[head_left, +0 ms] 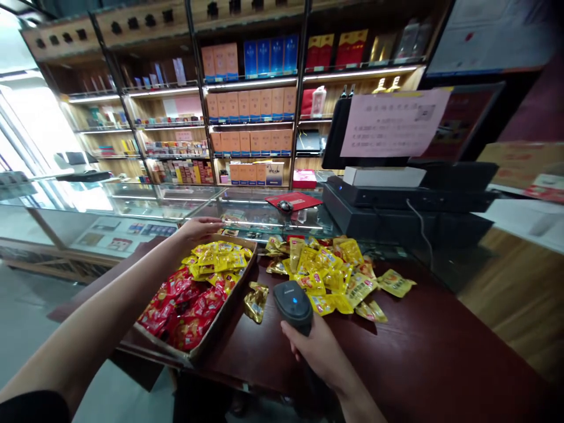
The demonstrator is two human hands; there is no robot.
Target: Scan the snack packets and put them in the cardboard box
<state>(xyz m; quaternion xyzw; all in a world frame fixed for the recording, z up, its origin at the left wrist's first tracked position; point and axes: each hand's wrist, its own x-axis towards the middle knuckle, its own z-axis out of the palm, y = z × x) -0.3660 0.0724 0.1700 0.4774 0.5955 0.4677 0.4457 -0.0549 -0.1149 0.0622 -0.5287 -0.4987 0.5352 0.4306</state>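
My right hand [315, 343] is wrapped round the handle of a black barcode scanner [292, 302]; a small blue light shows on its head. At the far end of a shallow cardboard box [229, 314], my left hand [200, 228] reaches across with its fingers stretched out, nothing visible in them. Yellow snack packets [218, 258] fill the far part of the box, and red snack packets [187, 314] fill the near part. Beyond the scanner lies a loose heap of yellow packets [326, 270]. One gold packet [256, 301] rests by itself between box and scanner.
The dark red tabletop [396, 352] adjoins a glass display counter [145, 202]. A mouse [285, 205] sits on a red mat [304, 201]. At right stands a monitor with a pink paper sheet [392, 123]. Shelves of boxed goods [251, 104] line the back wall.
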